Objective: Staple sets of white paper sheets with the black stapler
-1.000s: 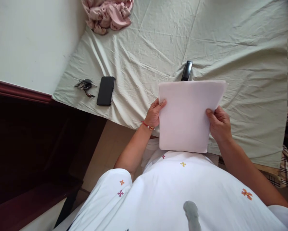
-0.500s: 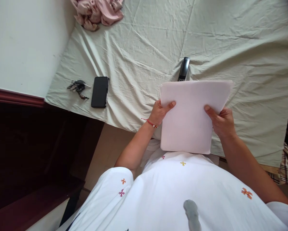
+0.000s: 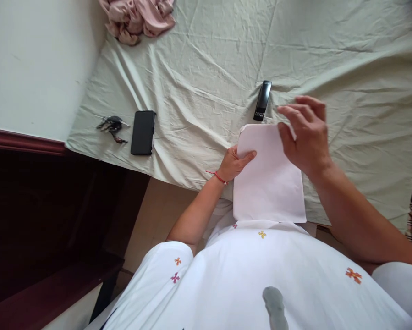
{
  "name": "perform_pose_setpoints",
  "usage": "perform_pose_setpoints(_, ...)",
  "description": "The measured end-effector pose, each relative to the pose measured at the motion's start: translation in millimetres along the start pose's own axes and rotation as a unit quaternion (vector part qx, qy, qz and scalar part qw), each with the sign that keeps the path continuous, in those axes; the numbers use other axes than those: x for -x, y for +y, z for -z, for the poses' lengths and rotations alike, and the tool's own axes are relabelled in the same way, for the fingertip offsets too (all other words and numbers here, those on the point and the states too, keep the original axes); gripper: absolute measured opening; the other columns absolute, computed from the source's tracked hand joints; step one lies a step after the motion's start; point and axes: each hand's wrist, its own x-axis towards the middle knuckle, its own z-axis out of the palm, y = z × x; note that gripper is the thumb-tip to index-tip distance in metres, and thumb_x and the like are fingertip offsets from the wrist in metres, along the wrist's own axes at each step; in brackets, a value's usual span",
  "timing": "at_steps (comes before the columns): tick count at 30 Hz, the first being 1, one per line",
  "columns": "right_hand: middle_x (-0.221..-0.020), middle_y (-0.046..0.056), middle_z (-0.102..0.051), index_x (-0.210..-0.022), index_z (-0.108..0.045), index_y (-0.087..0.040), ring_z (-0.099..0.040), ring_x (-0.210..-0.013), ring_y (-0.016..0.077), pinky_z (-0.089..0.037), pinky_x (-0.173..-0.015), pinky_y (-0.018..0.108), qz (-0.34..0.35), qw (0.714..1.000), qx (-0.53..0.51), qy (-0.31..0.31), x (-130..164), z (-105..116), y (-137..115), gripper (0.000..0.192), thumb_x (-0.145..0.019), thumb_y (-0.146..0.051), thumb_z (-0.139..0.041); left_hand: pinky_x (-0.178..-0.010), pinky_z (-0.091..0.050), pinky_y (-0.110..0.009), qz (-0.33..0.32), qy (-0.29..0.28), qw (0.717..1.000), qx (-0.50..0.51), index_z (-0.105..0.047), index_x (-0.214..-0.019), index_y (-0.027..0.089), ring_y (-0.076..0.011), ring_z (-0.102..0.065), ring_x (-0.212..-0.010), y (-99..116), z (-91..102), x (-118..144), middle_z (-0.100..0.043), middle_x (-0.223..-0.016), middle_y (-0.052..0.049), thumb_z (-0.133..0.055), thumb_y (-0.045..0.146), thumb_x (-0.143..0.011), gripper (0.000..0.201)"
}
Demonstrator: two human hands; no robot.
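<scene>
Gripping the stack of white paper (image 3: 266, 183) by its near-left edge, my left hand (image 3: 233, 164) is pinching it, thumb on top, so the sheets are staying squared above the bed sheet (image 3: 206, 68). My right hand (image 3: 304, 133) is hovering over the far corner, fingers loosely spread and holding nothing that I can see. Just beyond it, a black stapler (image 3: 262, 100) is lying unobstructed. Well left of my left hand, a phone (image 3: 143, 132) and keys (image 3: 111, 125) are resting; pink cloth (image 3: 137, 18) is bunched further off.

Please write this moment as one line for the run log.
left hand: holds paper stack | right hand: open, at stack's top edge | nearby: stapler
</scene>
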Motion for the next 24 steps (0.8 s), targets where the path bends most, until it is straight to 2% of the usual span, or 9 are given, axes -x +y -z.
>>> perform_pose_setpoints(5, -0.108, 0.007, -0.080, -0.113, -0.079, -0.028, -0.064, -0.134, 0.0324, -0.050, -0.117, 0.056, -0.005, 0.992, -0.079, -0.100, -23, -27, -12, 0.027, -0.105, -0.041, -0.058, -0.087, -0.063, -0.040, -0.006, -0.027, 0.999, -0.028, -0.079, -0.097, 0.020, -0.0232, -0.076, -0.089, -9, 3.4, -2, -0.081, -0.092, -0.003, -0.090, 0.061, -0.076, 0.048)
perform_pose_setpoints(9, -0.104, 0.007, -0.078, -0.099, -0.082, -0.024, -0.070, -0.115, 0.0271, -0.057, -0.105, 0.048, -0.037, 0.984, -0.128, -0.117, -31, -37, -17, 0.024, -0.101, -0.038, -0.062, -0.091, -0.061, -0.043, -0.008, -0.026, 0.998, -0.062, -0.078, -0.095, 0.020, -0.0267, -0.075, -0.093, -10, 2.3, -2, -0.079, -0.088, -0.004, -0.088, 0.065, -0.077, 0.049)
perform_pose_setpoints(14, -0.093, 0.007, -0.076, -0.092, -0.081, -0.023, -0.069, -0.109, 0.0260, -0.056, -0.100, 0.045, -0.048, 0.984, -0.118, -0.125, -36, -43, -18, 0.024, -0.100, -0.037, -0.063, -0.084, -0.057, -0.035, -0.042, 0.022, 0.999, 0.015, -0.076, -0.110, 0.023, -0.0211, -0.070, -0.090, 4, -7.9, -7, -0.075, -0.091, -0.002, -0.082, 0.071, -0.080, 0.057)
perform_pose_setpoints(19, -0.096, 0.008, -0.079, -0.092, -0.079, -0.025, -0.069, -0.109, 0.0274, -0.055, -0.099, 0.046, -0.044, 0.985, -0.069, -0.149, -38, -45, -18, 0.031, -0.105, -0.042, -0.056, -0.067, -0.049, -0.029, -0.069, 0.093, 0.993, 0.008, -0.068, -0.079, 0.021, -0.0142, -0.057, -0.073, 6, -9.6, -21, -0.056, -0.069, 0.001, -0.071, 0.078, -0.083, 0.057)
perform_pose_setpoints(24, -0.100, 0.010, -0.080, -0.090, -0.077, -0.025, -0.068, -0.114, 0.0319, -0.052, -0.103, 0.051, -0.073, 0.983, -0.012, -0.167, -29, -38, -5, 0.031, -0.105, -0.036, -0.052, -0.061, -0.042, -0.027, -0.076, 0.117, 0.989, -0.039, -0.061, -0.072, 0.020, -0.0110, -0.047, -0.066, -2, -7.0, -25, -0.051, -0.069, 0.001, -0.067, 0.069, -0.092, 0.054)
